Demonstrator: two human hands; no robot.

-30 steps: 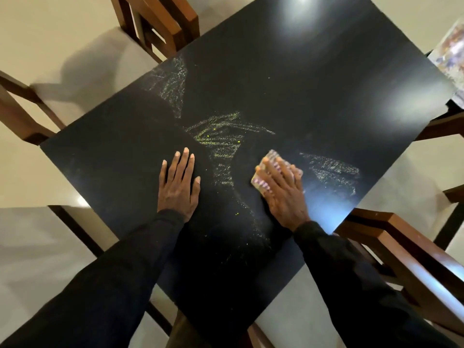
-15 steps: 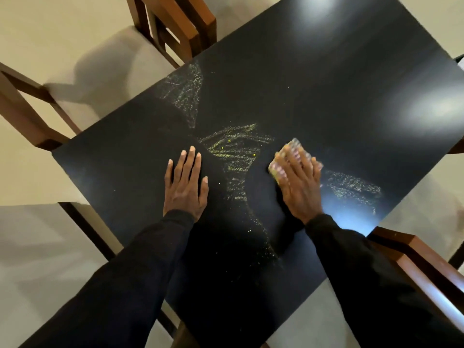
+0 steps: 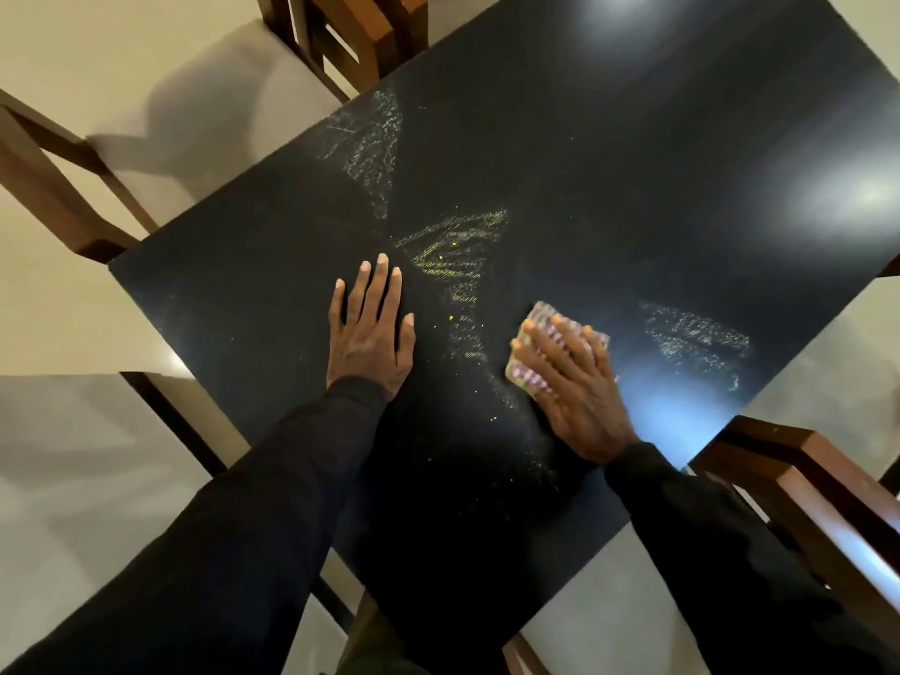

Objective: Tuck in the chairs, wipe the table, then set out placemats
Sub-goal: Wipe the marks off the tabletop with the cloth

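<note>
Pale, glossy floor (image 3: pixel 87 51) all round, soft shadows pooling at far left. A dark matte surface (image 3: pixel 633 138) fills the middle, with bright light glares (image 3: pixel 857 197) on its far right. Brown wood frames everywhere: far chair (image 3: pixel 375 36), left chair (image 3: pixel 58 197), near-right chair (image 3: pixel 828 518).

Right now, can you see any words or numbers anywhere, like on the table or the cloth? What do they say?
None: no words, numbers, labels or signs can be read.
The yellowish marks on the black table are smeared scribbles, not letters.
The cloth under the right hand shows only a purple-and-yellow pattern.
The wooden chairs carry no visible label.
</note>
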